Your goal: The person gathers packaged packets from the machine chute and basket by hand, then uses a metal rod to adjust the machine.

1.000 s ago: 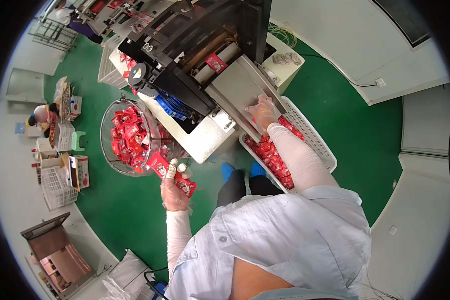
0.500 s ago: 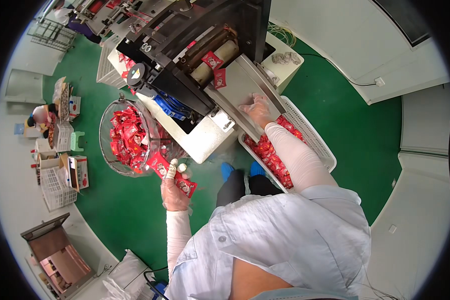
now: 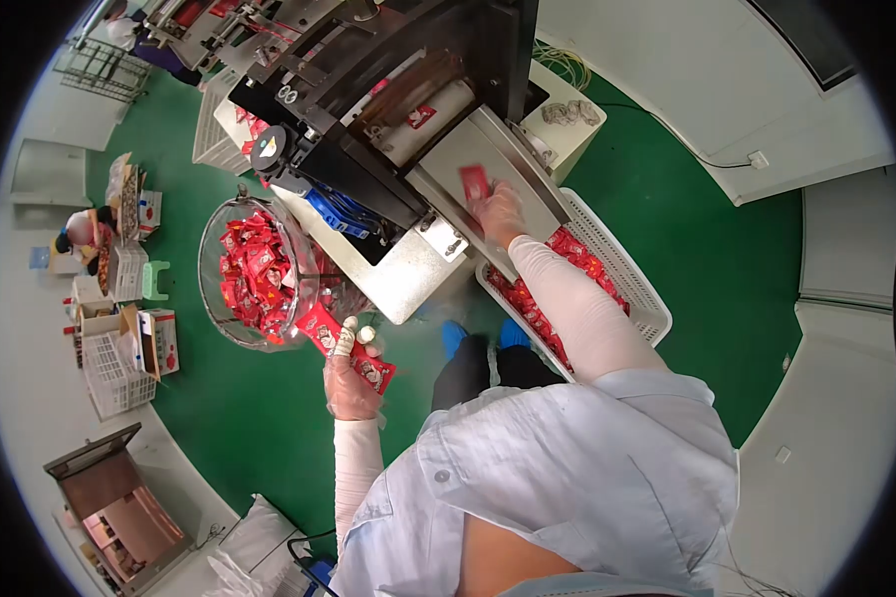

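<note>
My left hand (image 3: 353, 383), in a clear glove with white finger covers, is closed around red printed packets (image 3: 373, 369); one sticks out on each side of the fingers. On the metal chute (image 3: 458, 149) rests my gloved right hand (image 3: 503, 214), its fingers apart. A motion-blurred red packet (image 3: 474, 183) lies at its fingertips, and I see no firm grip on it. Higher up, another red packet (image 3: 421, 116) sits on the pale roller of the black machine (image 3: 368, 129). Under my right forearm stands a white perforated crate (image 3: 632, 289) holding many red packets.
A round clear-walled container (image 3: 209, 264) full of red packets stands left of the white machine table (image 3: 408, 289). Cartons and white crates (image 3: 119, 373) line the left wall. A person (image 3: 85, 229) sits there, and another person (image 3: 159, 50) is at the far top left.
The lower packet has slid down the chute to my right hand, which has moved slightly up and left. The packet on the roller has shifted a little. My left hand is almost still.
</note>
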A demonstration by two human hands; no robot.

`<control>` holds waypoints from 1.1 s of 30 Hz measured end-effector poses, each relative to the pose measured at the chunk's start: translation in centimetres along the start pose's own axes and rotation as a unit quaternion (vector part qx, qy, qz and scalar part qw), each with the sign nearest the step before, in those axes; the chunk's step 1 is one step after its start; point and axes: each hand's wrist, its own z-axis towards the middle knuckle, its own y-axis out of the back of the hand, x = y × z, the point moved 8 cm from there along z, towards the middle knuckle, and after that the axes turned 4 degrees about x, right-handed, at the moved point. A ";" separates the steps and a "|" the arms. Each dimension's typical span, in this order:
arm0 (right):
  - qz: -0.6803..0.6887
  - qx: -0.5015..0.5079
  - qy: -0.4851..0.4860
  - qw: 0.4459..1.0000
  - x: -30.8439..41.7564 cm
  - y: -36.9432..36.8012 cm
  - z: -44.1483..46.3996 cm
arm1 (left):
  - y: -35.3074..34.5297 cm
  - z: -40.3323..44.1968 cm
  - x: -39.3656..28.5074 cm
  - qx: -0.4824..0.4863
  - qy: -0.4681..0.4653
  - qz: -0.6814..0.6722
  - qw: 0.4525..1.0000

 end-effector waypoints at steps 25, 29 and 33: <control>0.431 0.410 0.185 0.782 12.9 10.2 -18.2 | -11.7 0.6 -0.2 0.201 -0.047 0.074 0.976; 0.447 0.422 0.194 0.765 12.7 10.2 -19.3 | -13.0 -1.1 -2.1 0.165 -0.059 0.082 0.981; 0.431 0.452 0.205 0.753 13.1 10.4 -20.0 | -13.1 -1.8 -2.9 0.148 -0.078 0.066 0.984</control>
